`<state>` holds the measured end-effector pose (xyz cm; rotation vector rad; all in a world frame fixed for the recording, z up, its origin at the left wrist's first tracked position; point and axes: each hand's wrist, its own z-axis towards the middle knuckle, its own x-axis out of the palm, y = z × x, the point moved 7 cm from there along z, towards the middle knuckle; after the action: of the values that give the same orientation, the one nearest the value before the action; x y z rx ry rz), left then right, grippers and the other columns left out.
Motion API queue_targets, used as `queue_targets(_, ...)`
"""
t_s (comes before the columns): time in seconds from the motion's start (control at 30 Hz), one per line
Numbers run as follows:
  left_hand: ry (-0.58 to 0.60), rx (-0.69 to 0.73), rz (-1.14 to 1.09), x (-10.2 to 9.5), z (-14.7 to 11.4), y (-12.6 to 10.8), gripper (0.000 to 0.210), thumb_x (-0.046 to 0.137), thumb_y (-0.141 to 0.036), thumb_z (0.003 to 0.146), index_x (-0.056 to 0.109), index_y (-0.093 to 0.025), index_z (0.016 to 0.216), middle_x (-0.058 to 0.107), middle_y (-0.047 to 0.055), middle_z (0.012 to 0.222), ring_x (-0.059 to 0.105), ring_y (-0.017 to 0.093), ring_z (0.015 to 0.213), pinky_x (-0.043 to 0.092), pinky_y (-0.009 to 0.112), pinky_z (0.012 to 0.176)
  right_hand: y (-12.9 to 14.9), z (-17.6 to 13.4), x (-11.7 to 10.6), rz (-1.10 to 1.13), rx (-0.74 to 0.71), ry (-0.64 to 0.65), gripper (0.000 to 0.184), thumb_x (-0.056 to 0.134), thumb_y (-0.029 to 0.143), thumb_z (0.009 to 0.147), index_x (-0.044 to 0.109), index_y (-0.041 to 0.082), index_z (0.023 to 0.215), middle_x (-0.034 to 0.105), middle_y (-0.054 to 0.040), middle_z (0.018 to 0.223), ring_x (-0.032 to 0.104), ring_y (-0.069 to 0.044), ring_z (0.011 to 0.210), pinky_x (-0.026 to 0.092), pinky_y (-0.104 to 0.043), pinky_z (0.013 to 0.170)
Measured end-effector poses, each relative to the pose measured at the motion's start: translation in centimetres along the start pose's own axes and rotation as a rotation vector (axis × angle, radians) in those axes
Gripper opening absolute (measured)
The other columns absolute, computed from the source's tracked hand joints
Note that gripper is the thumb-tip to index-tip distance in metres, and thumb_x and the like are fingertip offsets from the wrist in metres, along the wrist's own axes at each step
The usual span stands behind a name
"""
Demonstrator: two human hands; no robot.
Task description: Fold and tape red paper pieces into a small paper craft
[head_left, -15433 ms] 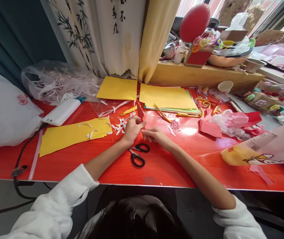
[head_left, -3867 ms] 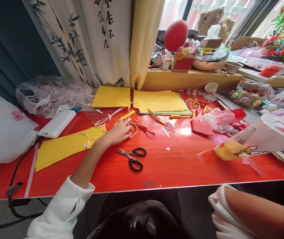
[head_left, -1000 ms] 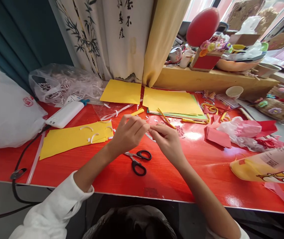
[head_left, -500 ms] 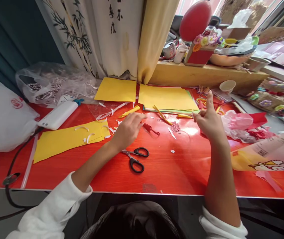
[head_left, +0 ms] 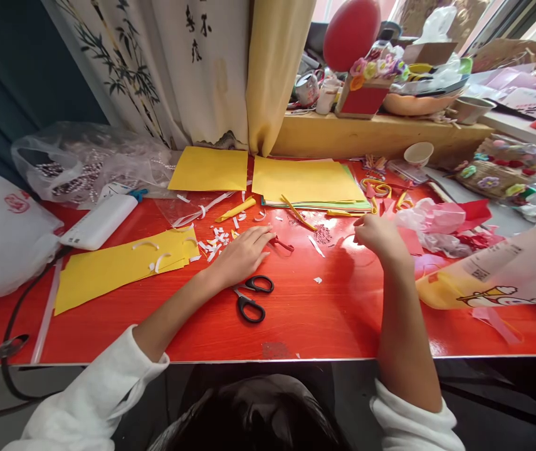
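Observation:
My left hand lies low over the red table with its fingers stretched out and nothing visibly held. Its fingertips reach toward a small red strip; whether they touch it I cannot tell. Just below that hand are black-handled scissors, partly spread. White paper scraps lie scattered behind its wrist. My right hand is raised over the table, fingers curled in; what they hold, if anything, is hidden. In front of it, a yellow paper strip and a pile of tiny pinkish bits rest on the tabletop.
Yellow sheets are stacked at the back, with another yellow sheet beside them. Yellow paper pieces and a white power bank lie left. Crumpled pink paper and a printed paper cup are at right.
My left hand has lowered and flattened toward the table. The raised index finger of my right hand has folded in. The view has shifted slightly.

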<state>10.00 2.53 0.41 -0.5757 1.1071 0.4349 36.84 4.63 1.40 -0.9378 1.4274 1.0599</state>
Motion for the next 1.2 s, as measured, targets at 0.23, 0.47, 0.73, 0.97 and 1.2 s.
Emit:
queue_targets(0.23,0.003,0.036,0.064,0.5,-0.1,0.0,0.043,0.044,-0.02,0.089,0.043,-0.01,0.131,0.043,0.016,0.14,0.04,0.024,0.131,0.036,0.043,0.109,0.8,-0.7,1.1,-0.101,0.037,0.142,0.038,0.041,0.008,0.073,0.065,0.011,0.102,0.067,-0.0173,0.097,0.061,-0.023,0.087,0.038,-0.028,0.065)
queue_targets(0.47,0.009,0.094,0.128,0.9,-0.3,-0.7,0.047,0.041,-0.021,0.091,0.036,-0.012,0.137,0.049,0.013,0.135,0.038,0.024,0.13,0.034,0.045,0.108,3.8,-2.7,-0.9,-0.019,0.005,0.026,0.039,0.035,0.042,0.089,0.064,0.016,0.093,0.068,-0.0146,0.098,0.061,-0.026,0.087,0.038,-0.03,0.06)
queue_targets(0.73,-0.029,0.154,0.304,0.4,-0.3,-0.4,0.043,0.037,-0.016,0.09,0.041,-0.011,0.132,0.058,0.014,0.103,0.054,0.025,0.101,0.043,0.041,0.09,12.2,-6.8,3.1,0.409,-0.425,0.561,0.041,0.056,0.057,0.076,0.059,0.018,0.063,0.067,-0.005,0.062,0.06,-0.015,0.055,0.042,-0.026,0.051)
queue_targets(0.97,-0.163,0.178,0.352,-0.7,-0.4,-0.4,0.044,0.036,-0.016,0.09,0.037,-0.01,0.134,0.06,0.012,0.099,0.057,0.023,0.092,0.045,0.037,0.084,14.0,-6.8,3.2,0.888,-0.394,0.613,0.022,0.062,0.036,0.079,0.059,0.014,0.082,0.068,-0.0072,0.077,0.064,-0.013,0.064,0.052,-0.026,0.058)
queue_targets(1.2,-0.35,0.01,-0.02,-3.5,-0.4,0.0,0.037,0.045,-0.028,0.091,0.044,-0.013,0.124,0.054,0.012,0.11,0.053,0.021,0.106,0.045,0.036,0.092,14.0,-5.9,1.5,1.177,-0.442,0.362,0.022,0.06,0.027,0.079,0.058,0.016,0.098,0.061,-0.0031,0.082,0.062,-0.012,0.072,0.054,-0.027,0.063)
